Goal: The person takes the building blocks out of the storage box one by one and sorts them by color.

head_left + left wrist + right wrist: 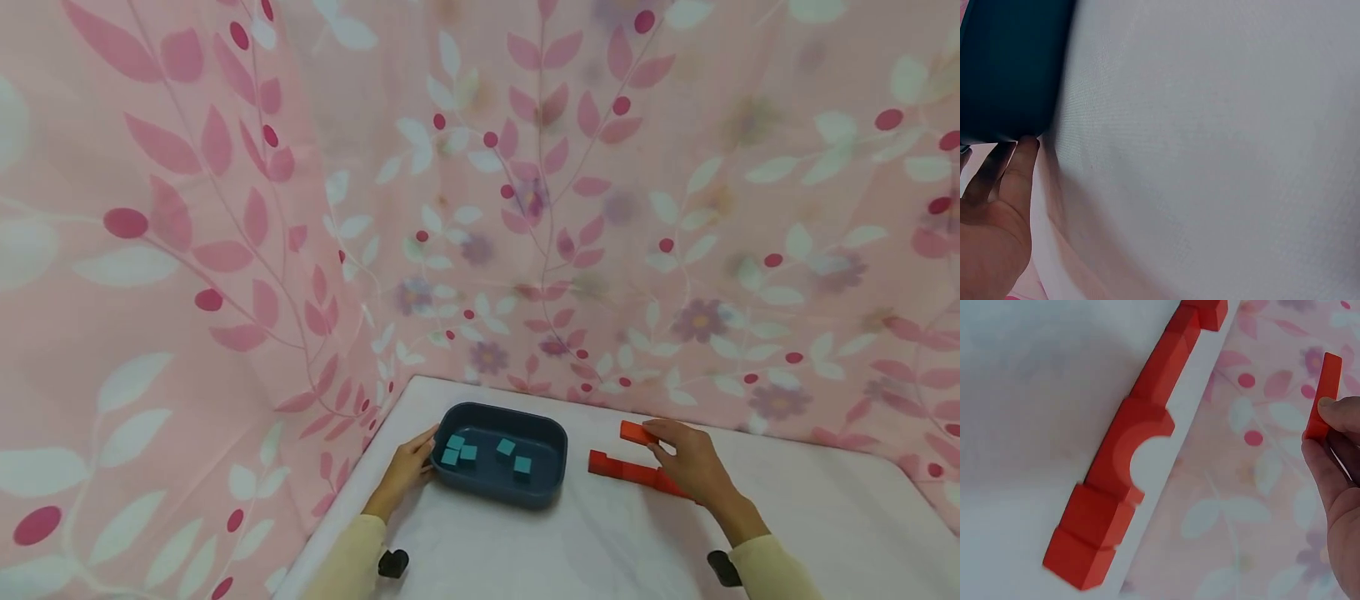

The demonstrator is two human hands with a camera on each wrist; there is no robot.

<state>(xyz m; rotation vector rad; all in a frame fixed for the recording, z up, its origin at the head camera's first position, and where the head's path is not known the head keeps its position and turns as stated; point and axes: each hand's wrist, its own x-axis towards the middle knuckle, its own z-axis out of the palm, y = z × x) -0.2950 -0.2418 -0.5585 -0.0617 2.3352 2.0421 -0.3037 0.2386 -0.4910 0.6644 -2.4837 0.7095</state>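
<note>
Over a white table (pixel 600 533), reaching forward: pinching a red block (pixel 634 432) in the right hand (pixel 693 460), apart from the row of red blocks (pixel 628 471); touching a blue tray (pixel 498 494) with the left hand (pixel 407 470) loosely extended.

Hands (pixel 407 467) (pixel 693 465) well apart (right in pinch grip)

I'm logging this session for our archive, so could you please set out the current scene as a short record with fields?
Left hand: touches the left end of the dark blue bin
Right hand: pinches a red rectangular block, held apart from the row of red blocks
Bin contents: five teal cubes, three grouped at left, two farther right
Row: right of the bin; includes a block with a curved cut-out
Surface: white tabletop
Backdrop: pink floral curtain
</note>
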